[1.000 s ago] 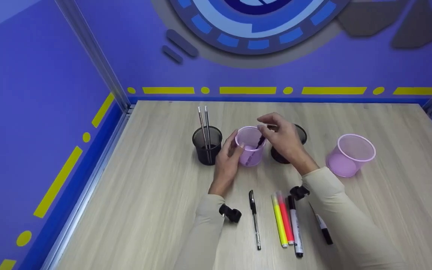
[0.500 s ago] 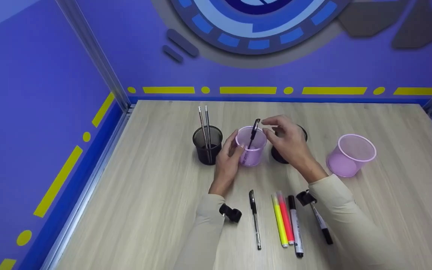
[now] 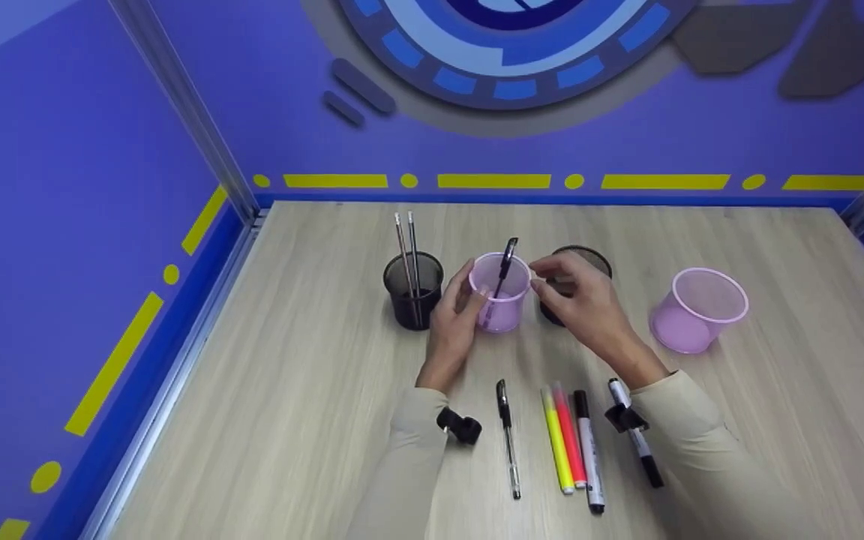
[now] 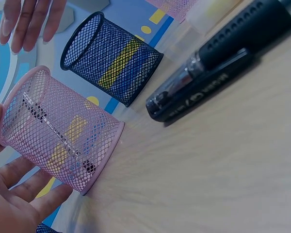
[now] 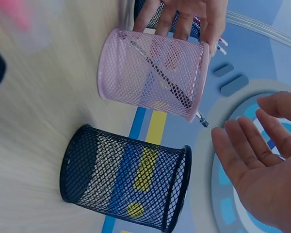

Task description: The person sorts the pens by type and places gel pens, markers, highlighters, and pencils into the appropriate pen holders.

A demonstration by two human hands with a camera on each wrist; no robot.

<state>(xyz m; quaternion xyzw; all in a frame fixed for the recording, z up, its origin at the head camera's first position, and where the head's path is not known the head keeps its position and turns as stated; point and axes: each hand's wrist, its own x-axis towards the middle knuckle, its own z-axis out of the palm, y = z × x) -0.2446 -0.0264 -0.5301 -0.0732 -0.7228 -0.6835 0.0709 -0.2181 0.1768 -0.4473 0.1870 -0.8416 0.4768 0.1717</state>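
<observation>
My left hand (image 3: 453, 330) grips the side of a pink mesh pen cup (image 3: 507, 316), thumb at the rim and fingers round the wall. Inside that cup a black-capped gel pen (image 3: 508, 259) leans, its capped end up above the rim; the left wrist view shows the pen (image 4: 63, 138) through the mesh. Just right of the cup is my right hand (image 3: 586, 300), holding nothing, its fingers loosely bent. Behind it, partly hidden, stands a black mesh pen cup (image 3: 583, 255). The right wrist view shows this black cup (image 5: 126, 179) below the pink one.
Another black mesh cup (image 3: 411, 311) with two pencils (image 3: 412, 232) stands left. A second pink cup (image 3: 691, 330) stands right. Nearer lie a gel pen (image 3: 508, 442), a yellow highlighter (image 3: 558, 442), a pink highlighter (image 3: 571, 442) and two markers (image 3: 589, 450), one partly under my right wrist's camera.
My right hand has let go of the gel pen, which now leans in the pink cup, and has drawn back slightly right and down. My left hand keeps its hold on the cup.
</observation>
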